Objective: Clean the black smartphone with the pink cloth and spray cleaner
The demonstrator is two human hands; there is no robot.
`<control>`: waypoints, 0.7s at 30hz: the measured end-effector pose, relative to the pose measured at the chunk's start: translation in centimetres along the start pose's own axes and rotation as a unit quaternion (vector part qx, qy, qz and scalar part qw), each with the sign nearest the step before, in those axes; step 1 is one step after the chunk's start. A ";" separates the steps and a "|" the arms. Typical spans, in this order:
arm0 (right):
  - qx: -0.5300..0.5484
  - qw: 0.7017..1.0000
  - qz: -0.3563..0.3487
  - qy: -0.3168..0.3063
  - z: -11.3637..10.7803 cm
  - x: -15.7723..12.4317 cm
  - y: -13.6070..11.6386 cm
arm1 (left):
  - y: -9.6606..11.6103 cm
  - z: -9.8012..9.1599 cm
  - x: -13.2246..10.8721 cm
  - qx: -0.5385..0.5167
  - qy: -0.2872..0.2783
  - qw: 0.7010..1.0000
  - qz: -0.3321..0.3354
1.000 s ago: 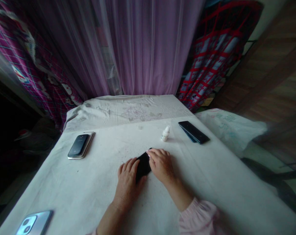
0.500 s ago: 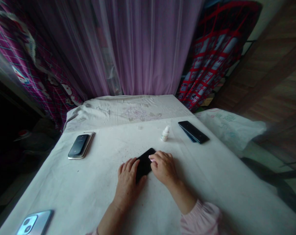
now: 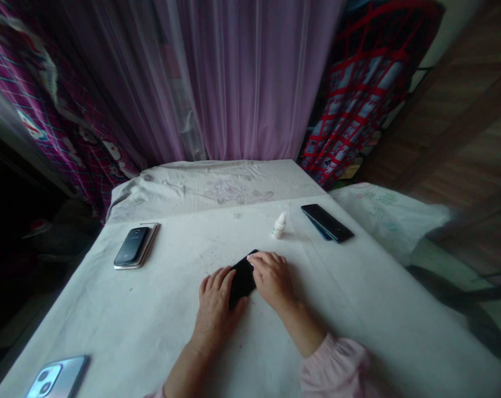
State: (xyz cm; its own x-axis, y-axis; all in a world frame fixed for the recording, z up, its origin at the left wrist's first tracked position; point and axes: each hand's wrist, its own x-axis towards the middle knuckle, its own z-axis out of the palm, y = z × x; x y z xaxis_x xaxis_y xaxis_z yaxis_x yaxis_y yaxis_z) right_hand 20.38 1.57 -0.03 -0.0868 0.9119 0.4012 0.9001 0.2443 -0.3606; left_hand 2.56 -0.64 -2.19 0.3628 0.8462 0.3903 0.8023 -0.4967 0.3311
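Observation:
A black smartphone (image 3: 243,281) lies tilted on the white-covered table in front of me, dark face up. My left hand (image 3: 215,298) grips it along its left and lower edges, thumb on the near side. Over its upper right part, my right hand (image 3: 272,276) is closed, pinching a small pale pinkish piece (image 3: 251,257) against the screen. Most of that piece is hidden by the fingers, so its kind cannot be made out. Beyond the right hand, a small white dropper-like bottle (image 3: 279,226) stands upright, touched by neither hand.
Two stacked phones (image 3: 327,223) lie at the right. Another stack, a dark phone (image 3: 131,246) on a lighter one, is at the left. A silver-blue phone (image 3: 59,377) rests at the near left corner. Purple curtains (image 3: 250,83) hang behind the table; a plastic bag (image 3: 391,215) is beside it.
My right hand has shifted slightly up and left across the phone, towards its top end, with the pale piece. My left hand and the phone have hardly moved.

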 end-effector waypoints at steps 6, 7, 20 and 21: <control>0.001 1.000 0.011 -0.012 -0.2 0.2 0.0 | 0.0 0.0 0.0 -0.004 0.001 1.000 0.000; 0.002 1.000 0.014 -0.013 -0.3 0.2 0.0 | 0.0 0.0 0.0 -0.004 -0.001 1.000 -0.001; 0.021 0.999 0.025 -0.005 -0.9 -0.6 0.1 | 0.3 -0.2 0.1 -0.001 -0.002 1.000 -0.010; 0.023 0.999 0.022 -0.005 -0.8 -0.5 0.1 | 0.3 -0.2 0.1 0.000 -0.001 1.000 -0.010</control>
State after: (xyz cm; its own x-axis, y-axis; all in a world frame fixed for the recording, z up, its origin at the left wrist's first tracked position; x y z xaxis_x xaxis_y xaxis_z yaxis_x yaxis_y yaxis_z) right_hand 20.84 0.86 0.47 -0.0509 0.9252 0.3760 0.8826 0.2179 -0.4166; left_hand 2.70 -0.75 -1.91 0.3471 0.8566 0.3817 0.8098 -0.4791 0.3386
